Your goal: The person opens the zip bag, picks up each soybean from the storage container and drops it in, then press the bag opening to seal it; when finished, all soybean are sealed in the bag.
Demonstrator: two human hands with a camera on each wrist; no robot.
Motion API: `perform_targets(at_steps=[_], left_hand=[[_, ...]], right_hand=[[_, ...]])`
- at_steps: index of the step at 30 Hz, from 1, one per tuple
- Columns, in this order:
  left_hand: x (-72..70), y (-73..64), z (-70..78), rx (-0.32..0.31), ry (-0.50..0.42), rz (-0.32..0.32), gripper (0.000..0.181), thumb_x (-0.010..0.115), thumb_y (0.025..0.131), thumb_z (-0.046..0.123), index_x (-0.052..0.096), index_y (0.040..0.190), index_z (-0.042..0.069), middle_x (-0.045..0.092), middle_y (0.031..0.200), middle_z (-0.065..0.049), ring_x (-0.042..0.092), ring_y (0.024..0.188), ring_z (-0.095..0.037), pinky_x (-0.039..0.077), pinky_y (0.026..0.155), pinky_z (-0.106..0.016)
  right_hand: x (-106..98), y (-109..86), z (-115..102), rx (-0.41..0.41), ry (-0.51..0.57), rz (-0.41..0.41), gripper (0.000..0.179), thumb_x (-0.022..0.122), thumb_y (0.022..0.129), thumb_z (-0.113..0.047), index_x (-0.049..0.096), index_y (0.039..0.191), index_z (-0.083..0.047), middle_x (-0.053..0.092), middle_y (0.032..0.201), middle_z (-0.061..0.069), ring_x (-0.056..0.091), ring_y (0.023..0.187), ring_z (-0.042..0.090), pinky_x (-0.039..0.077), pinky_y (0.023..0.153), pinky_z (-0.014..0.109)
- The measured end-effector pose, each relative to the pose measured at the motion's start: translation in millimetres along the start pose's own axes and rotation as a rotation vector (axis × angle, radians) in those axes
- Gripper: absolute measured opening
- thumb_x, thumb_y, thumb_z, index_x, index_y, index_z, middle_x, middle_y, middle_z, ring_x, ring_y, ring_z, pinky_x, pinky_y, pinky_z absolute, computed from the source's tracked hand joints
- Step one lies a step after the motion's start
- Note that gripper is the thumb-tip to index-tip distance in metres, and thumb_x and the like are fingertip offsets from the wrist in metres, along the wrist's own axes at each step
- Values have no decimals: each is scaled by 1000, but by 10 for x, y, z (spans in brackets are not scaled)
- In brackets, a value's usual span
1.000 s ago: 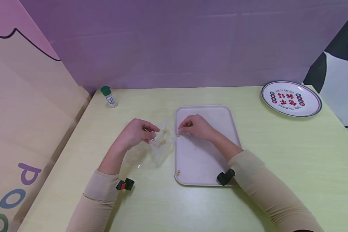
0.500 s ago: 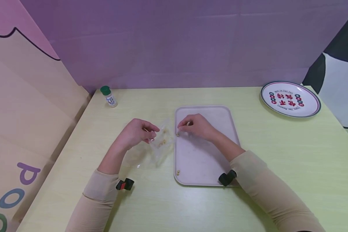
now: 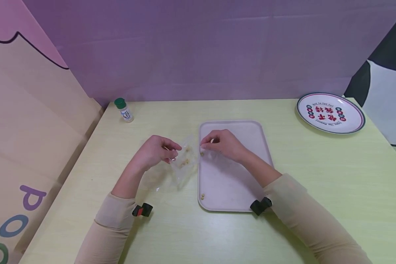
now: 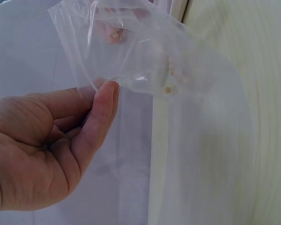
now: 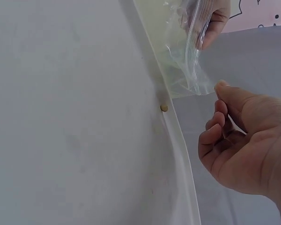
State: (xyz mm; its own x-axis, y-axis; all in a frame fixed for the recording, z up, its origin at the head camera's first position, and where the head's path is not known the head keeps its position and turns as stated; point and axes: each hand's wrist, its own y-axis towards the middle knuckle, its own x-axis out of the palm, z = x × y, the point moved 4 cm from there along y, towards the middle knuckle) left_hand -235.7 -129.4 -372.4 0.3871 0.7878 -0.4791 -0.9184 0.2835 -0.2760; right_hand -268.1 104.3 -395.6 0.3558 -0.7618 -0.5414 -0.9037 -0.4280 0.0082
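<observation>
My left hand (image 3: 160, 148) pinches a clear zip bag (image 4: 131, 56) between thumb and fingers, left of the tray. Several small yellow beans (image 3: 186, 161) lie inside it. At the bag's right side, over the left edge of a pale tray (image 3: 237, 179), my right hand (image 3: 225, 144) has its thumb and index fingertips together. Seen through the bag in the left wrist view, a tiny yellowish bean (image 4: 114, 34) shows at those fingertips, mostly hidden. Just below them one bean (image 5: 164, 108) rests along the tray's edge. Two more beans (image 3: 202, 196) sit at the tray's near left corner.
A small bottle (image 3: 124, 112) with a green cap stands at the table's back left. An oval plate (image 3: 330, 124) with red characters lies at the back right. A purple partition (image 3: 198, 51) rises behind the table (image 3: 184, 234).
My right hand has shifted slightly left, from over the tray's left side toward the bag. My left hand and the bag stay in place.
</observation>
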Motion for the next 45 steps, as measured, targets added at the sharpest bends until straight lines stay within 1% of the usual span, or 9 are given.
perform_targets(at_steps=[4, 8, 17, 25, 32, 37, 45], left_hand=[[3, -2, 5, 2, 2, 1, 24, 71, 94, 4, 74, 117, 0, 68, 99, -11, 67, 87, -25, 59, 83, -43], [1, -4, 10, 2, 2, 1, 24, 71, 94, 4, 74, 117, 0, 68, 99, -11, 68, 88, -26, 59, 83, -43], [-4, -14, 5, -3, 13, 8, 24, 71, 94, 6, 74, 117, 0, 68, 99, -11, 68, 85, -23, 59, 83, -43], [-2, -14, 22, 27, 5, 8, 25, 70, 94, 2, 72, 118, -3, 69, 98, -12, 68, 83, -23, 59, 82, -43], [-2, -12, 23, 20, -7, 9, 25, 70, 93, 2, 73, 117, -2, 69, 97, -11, 68, 86, -26, 59, 83, -44], [-3, -12, 23, 17, -9, 6, 25, 70, 93, 2, 73, 118, -2, 69, 97, -11, 68, 87, -27, 59, 83, -44], [-4, -8, 25, 12, 2, 9, 24, 70, 94, 3, 73, 118, -1, 69, 98, -11, 68, 86, -27, 59, 83, -44]], right_hand=[[10, -28, -62, -22, 21, -5, 14, 76, 93, -15, 79, 105, -10, 72, 98, 1, 58, 87, 22, 48, 74, 33], [27, -46, -129, -55, 34, -13, 13, 76, 92, -14, 79, 104, -9, 72, 97, 1, 58, 86, 22, 48, 74, 32], [91, -66, -212, -108, 50, -47, 12, 76, 92, -14, 79, 102, -7, 71, 92, 1, 58, 84, 23, 48, 73, 33], [139, -82, -227, -85, 64, -68, 12, 76, 92, -13, 79, 101, -8, 70, 91, 2, 55, 80, 23, 45, 68, 30], [162, -73, -206, -90, 63, -76, 11, 77, 90, -13, 80, 100, -7, 71, 90, 1, 54, 78, 22, 44, 67, 29], [182, -70, -187, -67, 50, -87, 14, 78, 90, -13, 80, 102, -6, 71, 90, 0, 54, 77, 21, 44, 65, 28], [194, -67, -166, -36, 41, -96, 13, 79, 89, -15, 80, 101, -9, 71, 90, -1, 54, 78, 21, 45, 66, 30]])
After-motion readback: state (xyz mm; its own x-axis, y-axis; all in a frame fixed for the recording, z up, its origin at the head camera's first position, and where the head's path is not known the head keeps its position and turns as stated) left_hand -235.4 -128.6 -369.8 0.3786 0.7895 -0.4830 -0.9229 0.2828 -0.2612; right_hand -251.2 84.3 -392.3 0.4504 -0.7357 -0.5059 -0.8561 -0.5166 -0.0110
